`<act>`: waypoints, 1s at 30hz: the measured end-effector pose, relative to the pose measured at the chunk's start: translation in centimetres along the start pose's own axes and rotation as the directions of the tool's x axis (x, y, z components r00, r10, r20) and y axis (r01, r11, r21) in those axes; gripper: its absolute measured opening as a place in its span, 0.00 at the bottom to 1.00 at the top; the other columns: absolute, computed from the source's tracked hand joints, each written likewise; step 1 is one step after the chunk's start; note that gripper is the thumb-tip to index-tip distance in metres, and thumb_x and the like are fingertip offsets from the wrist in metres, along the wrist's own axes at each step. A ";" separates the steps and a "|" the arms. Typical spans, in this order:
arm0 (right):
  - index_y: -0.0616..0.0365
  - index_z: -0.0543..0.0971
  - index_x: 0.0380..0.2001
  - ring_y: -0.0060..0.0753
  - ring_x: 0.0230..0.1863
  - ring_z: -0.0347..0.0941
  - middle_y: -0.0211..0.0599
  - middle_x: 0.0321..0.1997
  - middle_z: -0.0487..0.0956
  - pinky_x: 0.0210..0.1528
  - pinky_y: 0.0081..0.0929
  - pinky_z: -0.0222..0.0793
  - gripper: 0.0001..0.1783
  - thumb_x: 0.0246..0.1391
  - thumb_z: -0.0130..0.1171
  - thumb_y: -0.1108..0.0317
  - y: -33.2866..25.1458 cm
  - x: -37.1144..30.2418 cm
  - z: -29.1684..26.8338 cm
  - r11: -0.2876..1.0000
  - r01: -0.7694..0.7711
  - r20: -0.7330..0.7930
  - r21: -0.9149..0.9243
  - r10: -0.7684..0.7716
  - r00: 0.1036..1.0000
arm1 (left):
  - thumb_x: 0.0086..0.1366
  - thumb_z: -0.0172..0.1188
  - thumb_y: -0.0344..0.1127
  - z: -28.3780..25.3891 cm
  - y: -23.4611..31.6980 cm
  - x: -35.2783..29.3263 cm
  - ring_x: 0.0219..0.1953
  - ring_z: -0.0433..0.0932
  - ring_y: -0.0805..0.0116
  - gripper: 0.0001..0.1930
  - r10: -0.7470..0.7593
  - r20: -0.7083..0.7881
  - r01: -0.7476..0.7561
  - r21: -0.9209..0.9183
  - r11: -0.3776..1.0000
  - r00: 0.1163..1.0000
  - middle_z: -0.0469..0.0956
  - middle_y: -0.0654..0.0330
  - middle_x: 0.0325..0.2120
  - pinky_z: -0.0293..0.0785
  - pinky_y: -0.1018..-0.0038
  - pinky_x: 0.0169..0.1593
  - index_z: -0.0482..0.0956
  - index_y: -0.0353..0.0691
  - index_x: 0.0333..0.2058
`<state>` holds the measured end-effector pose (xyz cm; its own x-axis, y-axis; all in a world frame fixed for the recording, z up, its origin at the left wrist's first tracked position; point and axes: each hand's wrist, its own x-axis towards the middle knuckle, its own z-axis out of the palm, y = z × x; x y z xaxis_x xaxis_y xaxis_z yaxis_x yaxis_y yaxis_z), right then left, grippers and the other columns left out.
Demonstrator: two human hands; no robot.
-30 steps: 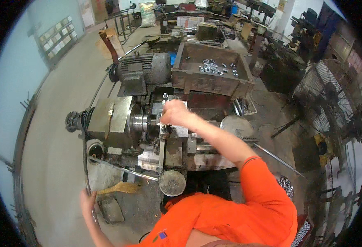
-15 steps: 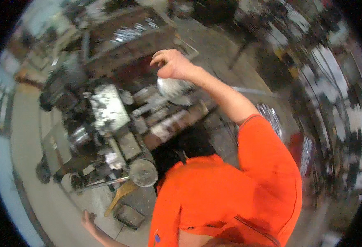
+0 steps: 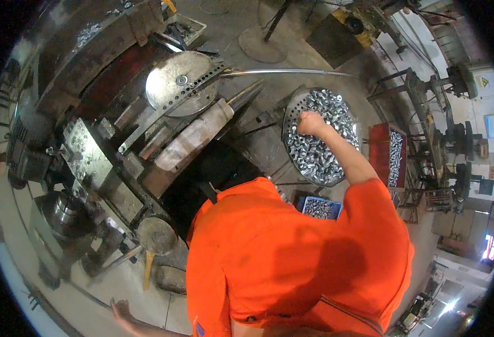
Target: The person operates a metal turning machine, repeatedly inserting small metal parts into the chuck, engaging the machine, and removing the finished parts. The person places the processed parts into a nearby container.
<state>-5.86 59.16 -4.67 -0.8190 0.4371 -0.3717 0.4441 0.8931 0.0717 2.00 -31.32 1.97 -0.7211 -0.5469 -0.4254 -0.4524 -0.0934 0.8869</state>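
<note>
My right hand, its fingers closed, is above a round perforated tray heaped with small shiny metal parts. Its grip faces away, so anything inside is hidden. At the lower left, my left hand is held out low past the machine, fingers apart, with nothing visible in it. A lathe-like machine with a flat metal plate, a round chuck and a handwheel stands between my hands on the left.
A large metal disc and a perforated bar lie beyond the machine. Right of the tray stands a red bin of metal parts; a blue crate of smaller pieces sits nearer me. A long rod extends behind the tray.
My view has turned right. My right hand has moved from above the machine to the tray of parts, its fingers now closed. My left hand stays low at the left.
</note>
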 end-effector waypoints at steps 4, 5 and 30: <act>0.60 0.80 0.27 0.46 0.47 0.71 0.48 0.38 0.78 0.52 0.40 0.64 0.18 0.32 0.57 0.58 -0.6 0.2 -1.3 0.996 0.052 0.109 -0.071 -0.044 0.993 | 0.61 0.56 0.38 -2.2 0.0 1.2 0.29 0.71 0.66 0.21 -0.049 0.043 0.047 0.051 0.998 0.998 0.70 0.58 0.24 0.70 0.69 0.36 0.67 0.34 0.50; 0.59 0.80 0.27 0.45 0.47 0.70 0.47 0.38 0.78 0.53 0.41 0.63 0.18 0.32 0.57 0.58 -0.7 -0.3 -1.9 0.992 0.075 0.134 -0.099 -0.061 0.989 | 0.61 0.56 0.38 -1.6 0.1 1.0 0.29 0.71 0.66 0.21 -0.033 -0.008 0.033 0.052 0.998 0.999 0.70 0.58 0.24 0.70 0.69 0.37 0.67 0.33 0.50; 0.56 0.82 0.19 0.42 0.19 0.72 0.42 0.18 0.77 0.26 0.33 0.69 0.07 0.32 0.58 0.68 3.2 3.3 -1.4 0.695 0.718 -0.466 0.035 -0.625 0.627 | 0.57 0.61 0.43 3.7 1.9 -3.1 0.20 0.71 0.72 0.19 0.132 -0.147 -0.126 0.045 0.991 0.980 0.69 0.63 0.17 0.74 0.73 0.28 0.73 0.32 0.37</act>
<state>-7.67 63.58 -4.33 -0.9600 -0.2344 0.1532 -0.2671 0.9308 -0.2494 1.41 -26.74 4.33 -0.6891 -0.6710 -0.2737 -0.3811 0.0143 0.9244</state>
